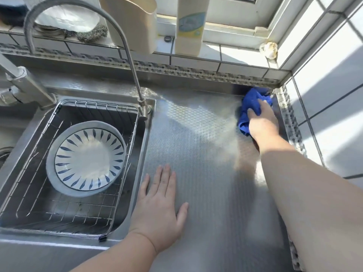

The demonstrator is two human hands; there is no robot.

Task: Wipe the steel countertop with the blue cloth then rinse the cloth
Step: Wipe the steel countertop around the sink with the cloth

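Lying bare across the middle: the embossed steel countertop (206, 154), giving open passage between the left hand (163, 209), resting flat near the sink edge, and the right hand (262, 122), pressing the bunched blue cloth (253, 103) into the far right corner. Closing off that corner: the white tiled wall (330, 95) and tiled ledge (196, 61). Arching overhead at the sink's rim: the curved steel faucet (129, 55).

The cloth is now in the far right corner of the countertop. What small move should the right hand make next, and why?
Probably draw the cloth back toward the person along the right edge. The right hand presses it into the far corner of the countertop, so the strip nearer the body likely remains to wipe. The left hand lies flat near the sink, clear of that path.
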